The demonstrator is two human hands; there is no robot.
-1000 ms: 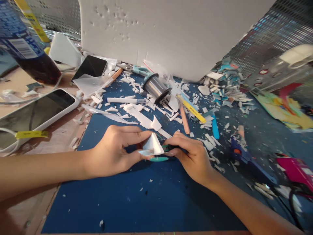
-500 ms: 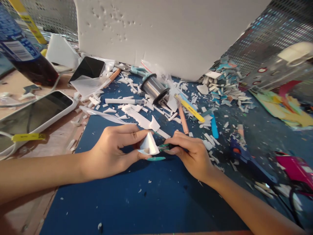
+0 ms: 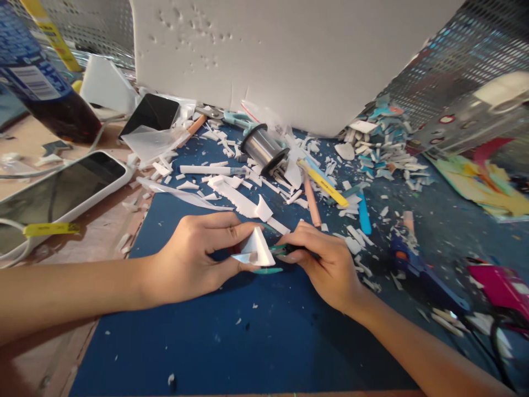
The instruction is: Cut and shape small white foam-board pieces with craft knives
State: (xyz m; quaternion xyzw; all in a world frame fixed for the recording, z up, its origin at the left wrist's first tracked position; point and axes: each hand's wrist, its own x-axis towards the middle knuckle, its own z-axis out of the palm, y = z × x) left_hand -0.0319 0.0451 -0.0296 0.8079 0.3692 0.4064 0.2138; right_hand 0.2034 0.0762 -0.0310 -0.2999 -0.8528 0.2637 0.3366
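Firstly, at the far left, a blue-labelled bottle of dark liquid (image 3: 43, 82) is standing on the pale tabletop (image 3: 25, 132). Nearer, a white-cased smartphone (image 3: 70, 184) is lying screen up, with a yellow cable tag (image 3: 52, 229) resting beside its lower edge. Behind it, a black-screened device (image 3: 151, 117) is lying partly under translucent film (image 3: 151, 142).

Proceeding right, the left hand (image 3: 202, 253) is hovering above the blue cutting mat (image 3: 248, 342). Its thumb and forefinger are pinching a white angular wedge (image 3: 265, 251), which is showing an open, folded-looking side. The wedge is sitting between the 2 hands. Beyond, a wire spool (image 3: 261, 148) is lying tilted among white offcuts (image 3: 237, 196).

The right hand (image 3: 326, 264) is working just beside the wedge. Its fingers are curling inward, thumb and forefinger closing on a small dark item (image 3: 292, 249), mostly hidden; its type, and any contact with the wedge, I cannot tell.

Further right, a yellow lettered tool (image 3: 324, 184) is lying across scraps, a scrap heap (image 3: 384, 146) is sitting behind, and a blue glue gun (image 3: 425, 275) is resting near a magenta object (image 3: 500, 289).
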